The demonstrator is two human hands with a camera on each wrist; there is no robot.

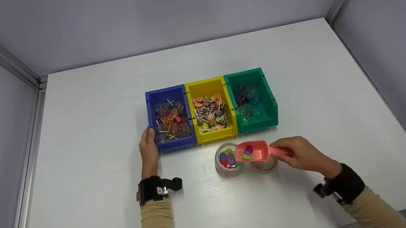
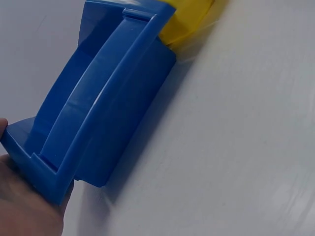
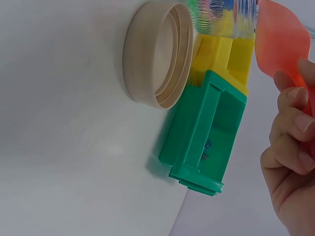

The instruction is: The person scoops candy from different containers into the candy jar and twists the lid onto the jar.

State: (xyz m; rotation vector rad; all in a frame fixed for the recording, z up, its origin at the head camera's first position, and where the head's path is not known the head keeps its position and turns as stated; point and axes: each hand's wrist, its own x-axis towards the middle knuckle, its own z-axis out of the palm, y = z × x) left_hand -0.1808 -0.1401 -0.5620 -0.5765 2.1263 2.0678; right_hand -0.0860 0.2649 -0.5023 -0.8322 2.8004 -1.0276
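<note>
Left hand (image 2: pixel 24 206) touching blue bin (image 2: pixel 98 108) corner — yellow bin (image 2: pixel 189 17) beyond.

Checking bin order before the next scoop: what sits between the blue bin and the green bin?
The yellow bin, holding wrapped candies, stands between the blue bin and the green bin, side by side with both. The head view shows it.
</note>
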